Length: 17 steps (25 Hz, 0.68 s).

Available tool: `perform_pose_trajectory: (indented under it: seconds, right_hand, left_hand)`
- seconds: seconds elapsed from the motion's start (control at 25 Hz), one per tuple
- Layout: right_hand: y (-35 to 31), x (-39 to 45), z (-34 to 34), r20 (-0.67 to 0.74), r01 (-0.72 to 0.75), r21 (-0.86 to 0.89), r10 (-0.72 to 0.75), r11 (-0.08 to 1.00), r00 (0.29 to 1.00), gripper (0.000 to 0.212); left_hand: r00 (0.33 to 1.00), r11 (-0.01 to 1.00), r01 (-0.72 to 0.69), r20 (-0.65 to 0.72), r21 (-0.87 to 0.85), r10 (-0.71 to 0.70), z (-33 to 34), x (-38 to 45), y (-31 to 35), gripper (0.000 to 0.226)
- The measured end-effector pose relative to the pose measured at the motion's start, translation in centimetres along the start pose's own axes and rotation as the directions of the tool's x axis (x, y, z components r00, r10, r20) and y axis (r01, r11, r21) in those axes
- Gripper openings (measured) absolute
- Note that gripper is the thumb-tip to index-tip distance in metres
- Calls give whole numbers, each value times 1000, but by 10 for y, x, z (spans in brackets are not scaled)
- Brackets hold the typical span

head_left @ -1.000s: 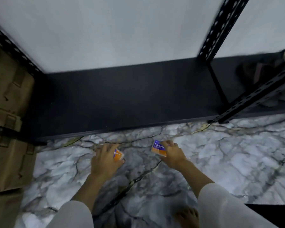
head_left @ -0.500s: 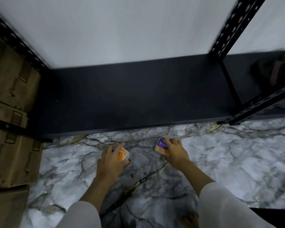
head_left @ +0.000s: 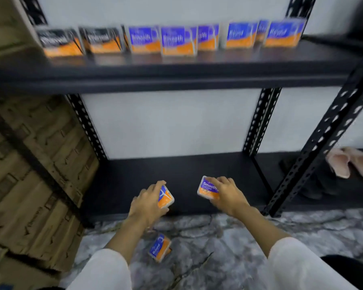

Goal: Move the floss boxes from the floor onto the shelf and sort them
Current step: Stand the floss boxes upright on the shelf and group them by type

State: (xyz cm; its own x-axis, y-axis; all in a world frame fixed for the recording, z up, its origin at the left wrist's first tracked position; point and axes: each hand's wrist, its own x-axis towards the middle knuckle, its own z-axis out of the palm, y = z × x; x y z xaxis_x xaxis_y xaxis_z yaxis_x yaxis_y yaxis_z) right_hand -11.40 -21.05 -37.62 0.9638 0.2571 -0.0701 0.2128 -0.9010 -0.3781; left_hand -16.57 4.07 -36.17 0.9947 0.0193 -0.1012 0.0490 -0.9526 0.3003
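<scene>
Head view: left hand [head_left: 147, 206] grip closed round one floss box [head_left: 165, 197], right hand [head_left: 226, 195] round another [head_left: 208, 188]; third box [head_left: 160, 246] on floor below the left grip. Light, stiff, likely slick; pinch short edges.

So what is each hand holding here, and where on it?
Left hand holds a floss box by its left side; right hand holds another floss box by its right end.
</scene>
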Motion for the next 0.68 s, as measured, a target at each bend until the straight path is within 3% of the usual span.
perform_pose_trajectory:
  seconds: [0.16,0.4,0.68]
  right_hand:
    - [-34,-23,-78,-132,101,-10,-101,995,986,70]
    - [-75,-40,-180,-300,199,-110,-223,974,927,74]
    - [-110,-17,-280,-507,265,-169,-314,949,802,75]
  left_hand:
    - [987,997,-77,-137,25,80,-80,-18,23,79]
    - [908,973,-193,-352,125,226,-191,-33,65,77]
    - [802,949,-243,-510,200,312,-293,-13,89,78]
